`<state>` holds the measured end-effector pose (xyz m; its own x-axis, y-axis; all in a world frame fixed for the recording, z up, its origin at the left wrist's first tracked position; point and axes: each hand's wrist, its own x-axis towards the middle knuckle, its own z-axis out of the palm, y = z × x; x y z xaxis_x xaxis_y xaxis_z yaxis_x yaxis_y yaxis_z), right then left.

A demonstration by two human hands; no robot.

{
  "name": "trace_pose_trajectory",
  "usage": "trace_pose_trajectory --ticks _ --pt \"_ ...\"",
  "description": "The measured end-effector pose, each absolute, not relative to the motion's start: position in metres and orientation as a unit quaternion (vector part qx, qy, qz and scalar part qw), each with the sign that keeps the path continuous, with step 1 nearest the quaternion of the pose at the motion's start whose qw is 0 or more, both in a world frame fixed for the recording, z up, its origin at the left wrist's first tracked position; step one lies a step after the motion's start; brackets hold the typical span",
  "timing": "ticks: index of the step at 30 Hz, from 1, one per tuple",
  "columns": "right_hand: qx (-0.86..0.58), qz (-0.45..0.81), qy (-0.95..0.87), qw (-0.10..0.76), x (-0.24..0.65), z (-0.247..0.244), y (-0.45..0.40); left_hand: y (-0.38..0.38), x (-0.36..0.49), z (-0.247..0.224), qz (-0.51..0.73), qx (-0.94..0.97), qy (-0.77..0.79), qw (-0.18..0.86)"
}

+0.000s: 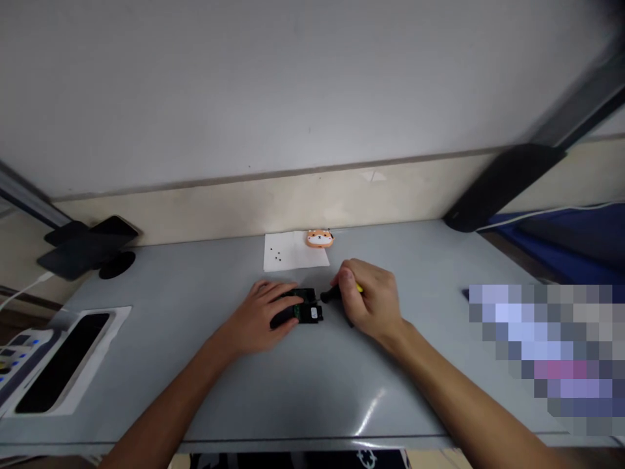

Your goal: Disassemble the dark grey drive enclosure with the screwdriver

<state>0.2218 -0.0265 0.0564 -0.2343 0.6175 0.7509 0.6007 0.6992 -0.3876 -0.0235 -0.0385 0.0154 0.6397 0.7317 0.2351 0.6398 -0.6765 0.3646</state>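
Note:
My left hand (266,314) rests on the grey table with its fingers curled over a small black device (311,312). A green circuit board and a small white label show on the device, and the fingers cover its left part. My right hand (370,296) is closed in a fist round a black-and-yellow screwdriver (332,294). Its black front end points left at the device's right edge; I cannot tell whether the tip touches. Behind the hands, several tiny dark screws (278,253) lie on a white sheet of paper (295,260).
An orange animal-face case (320,239) sits on the paper's right corner. At left are a phone on a stand (92,247), a dark phone (63,363) on white paper and a power strip (19,361). A black post (498,185) and a pixelated patch (551,352) are at right.

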Motion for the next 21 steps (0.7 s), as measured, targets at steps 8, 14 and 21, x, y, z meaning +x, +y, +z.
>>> trace_pose_trajectory --ticks 8,14,21 --pt "-0.387 -0.001 -0.774 0.501 0.222 0.053 -0.026 -0.039 -0.022 0.016 0.194 0.897 0.376 0.128" --pt "-0.401 0.011 -0.775 0.488 0.222 0.052 -0.025 -0.041 -0.019 0.016 0.200 0.889 0.389 0.133" --pt "-0.407 0.180 -0.737 0.509 0.212 0.054 -0.024 -0.042 -0.014 0.015 0.195 0.888 0.392 0.138"
